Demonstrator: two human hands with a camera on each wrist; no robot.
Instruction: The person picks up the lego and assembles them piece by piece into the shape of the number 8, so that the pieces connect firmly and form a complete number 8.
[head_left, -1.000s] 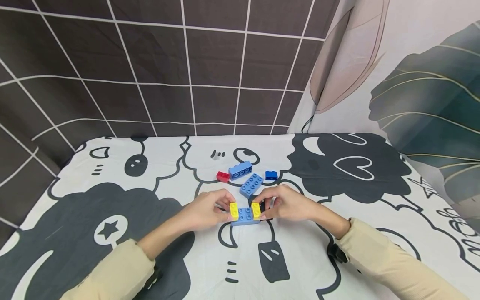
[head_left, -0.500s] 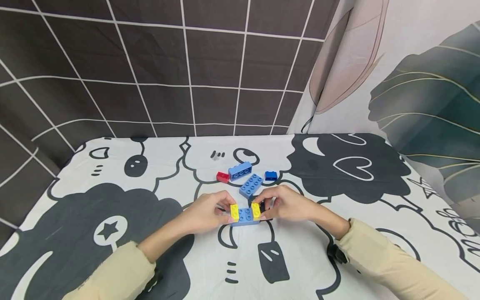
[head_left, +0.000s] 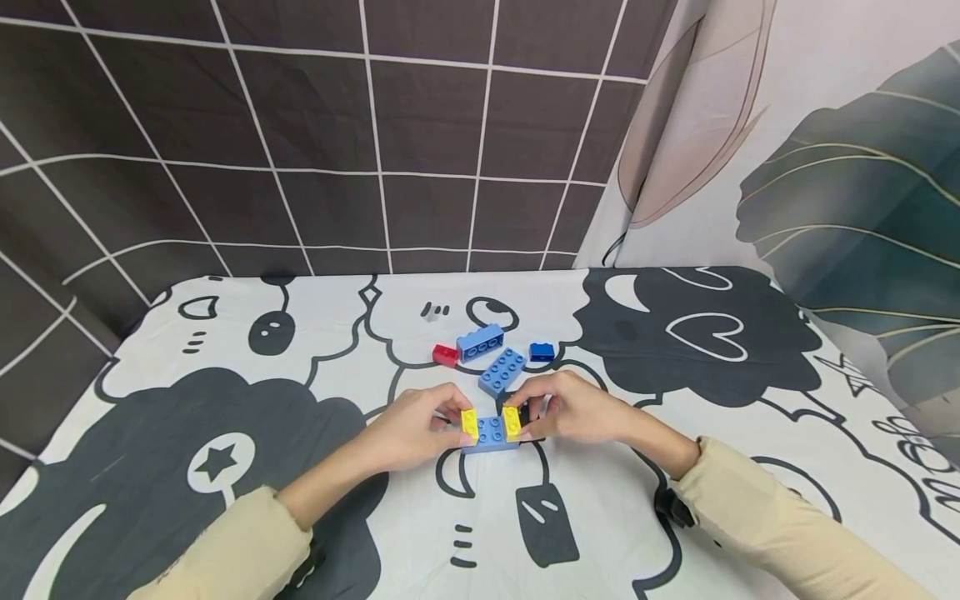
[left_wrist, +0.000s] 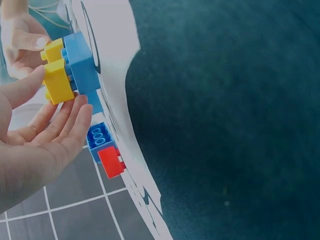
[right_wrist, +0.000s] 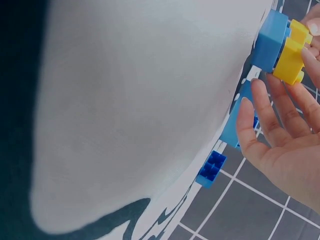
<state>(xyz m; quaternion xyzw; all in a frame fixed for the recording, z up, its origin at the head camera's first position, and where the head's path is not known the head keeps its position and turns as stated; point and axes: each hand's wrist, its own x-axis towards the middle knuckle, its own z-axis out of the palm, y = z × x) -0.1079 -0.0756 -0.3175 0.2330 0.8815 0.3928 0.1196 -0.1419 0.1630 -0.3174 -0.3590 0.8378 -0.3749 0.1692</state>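
Observation:
A light blue brick point(head_left: 492, 434) with studs up lies on the cloth between the hands. Over its left end, my left hand point(head_left: 411, 427) pinches a yellow brick point(head_left: 469, 423) between thumb and fingers. My right hand point(head_left: 573, 408) likewise pinches a second yellow brick point(head_left: 512, 422) over the right end. Blue studs show in the gap between the two yellow bricks. Seen from the left wrist, a little of the studs also shows between the nearer yellow brick point(left_wrist: 59, 82) and the blue brick point(left_wrist: 83, 62); how firmly it is seated I cannot tell.
Just beyond the hands lie another light blue brick point(head_left: 502, 372), a light blue brick on its side point(head_left: 481, 342), a red brick point(head_left: 446, 355) and a small dark blue brick point(head_left: 542, 352). A printed cloth point(head_left: 420, 542) covers the surface, with a dark checked hanging point(head_left: 427, 125) behind.
The left yellow brick has shifted very slightly to the right. Both hands keep hold of their yellow bricks, and the loose bricks stay where they were.

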